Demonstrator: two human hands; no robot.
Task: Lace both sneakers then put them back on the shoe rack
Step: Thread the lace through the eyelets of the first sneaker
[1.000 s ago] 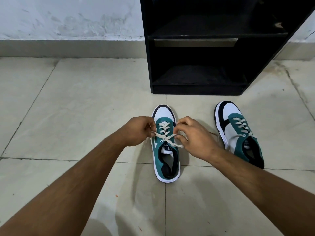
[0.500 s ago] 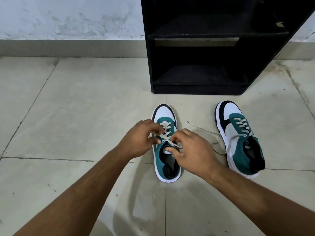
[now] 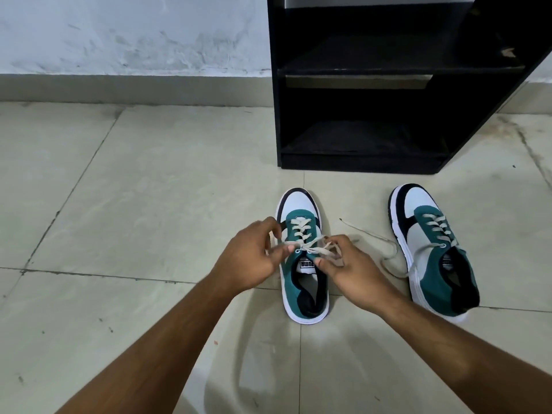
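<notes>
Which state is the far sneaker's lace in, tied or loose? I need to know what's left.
Loose. The right-hand sneaker is laced through its eyelets, but its lace ends trail untied across the floor.

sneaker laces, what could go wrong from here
The right sneaker's loose lace trails across the floor beside the right hand; the wrist could snag it and drag that shoe. Both hands pinch the left sneaker's lace ends, and nothing pins that shoe, so a hard pull may slide it.
</notes>
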